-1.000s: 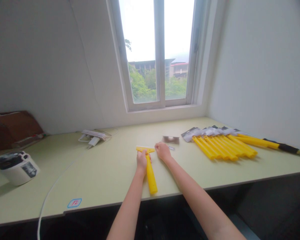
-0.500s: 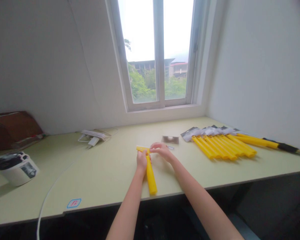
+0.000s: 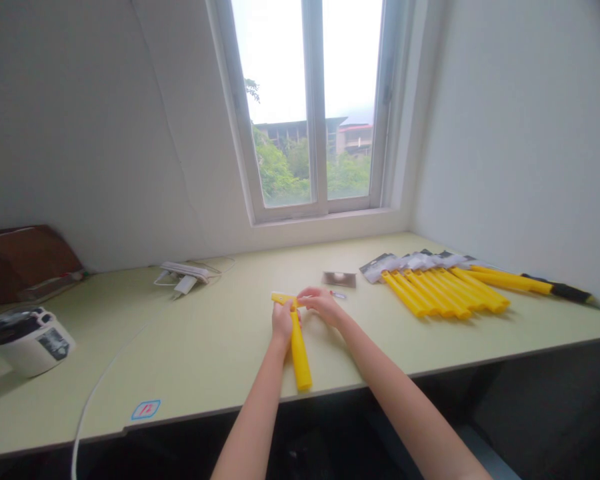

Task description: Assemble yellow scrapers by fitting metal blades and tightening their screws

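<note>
A yellow T-shaped scraper (image 3: pixel 301 360) lies at a slant near the table's front edge, its handle pointing toward me. Around its neck, just below the crosswise head, my left hand (image 3: pixel 283 323) is closed. My right hand (image 3: pixel 325 307) has its fingers bent against the right part of the head and covers some of it. What those fingertips pinch is too small to make out. Just beyond the right hand rests a small silvery piece (image 3: pixel 339 295). Behind that is a flat grey rectangular piece (image 3: pixel 339 279) with a pale middle.
Several yellow handles (image 3: pixel 430 293) with plastic-wrapped ends lie in a row on the right, beside a black-and-yellow tool (image 3: pixel 555 289). A white power strip (image 3: pixel 185 272) sits at the back left. On the left are a lidded mug (image 3: pixel 33 343), a cable (image 3: pixel 93 393) and a brown box (image 3: pixel 27 260).
Both hands keep their places on the yellow scraper, with only a slight shift of the right fingers. The whole view has moved a little.
</note>
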Action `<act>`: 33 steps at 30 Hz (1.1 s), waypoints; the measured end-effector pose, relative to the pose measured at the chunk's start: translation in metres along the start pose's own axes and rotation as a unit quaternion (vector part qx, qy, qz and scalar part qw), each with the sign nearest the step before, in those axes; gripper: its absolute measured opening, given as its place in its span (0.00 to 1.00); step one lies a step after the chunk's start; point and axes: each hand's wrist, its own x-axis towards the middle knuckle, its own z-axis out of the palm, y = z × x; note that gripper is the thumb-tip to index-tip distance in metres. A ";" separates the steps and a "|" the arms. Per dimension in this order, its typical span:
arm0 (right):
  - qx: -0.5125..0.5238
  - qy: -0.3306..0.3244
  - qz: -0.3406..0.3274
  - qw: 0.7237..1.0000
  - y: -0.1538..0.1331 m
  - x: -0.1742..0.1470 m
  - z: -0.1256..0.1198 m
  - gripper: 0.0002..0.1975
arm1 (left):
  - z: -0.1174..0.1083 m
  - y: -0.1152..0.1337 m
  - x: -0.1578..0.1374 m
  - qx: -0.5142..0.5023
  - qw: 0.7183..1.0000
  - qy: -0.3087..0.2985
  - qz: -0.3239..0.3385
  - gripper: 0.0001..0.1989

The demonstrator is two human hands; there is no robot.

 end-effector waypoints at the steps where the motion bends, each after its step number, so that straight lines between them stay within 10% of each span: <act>1: 0.009 -0.004 0.008 1.000 -0.002 -0.001 0.000 0.06 | 0.000 0.000 0.000 -0.001 1.000 -0.001 -0.001 0.09; 33: 0.110 0.032 0.090 0.989 0.001 0.006 0.003 0.06 | 0.002 0.001 0.001 0.005 1.000 0.000 -0.005 0.13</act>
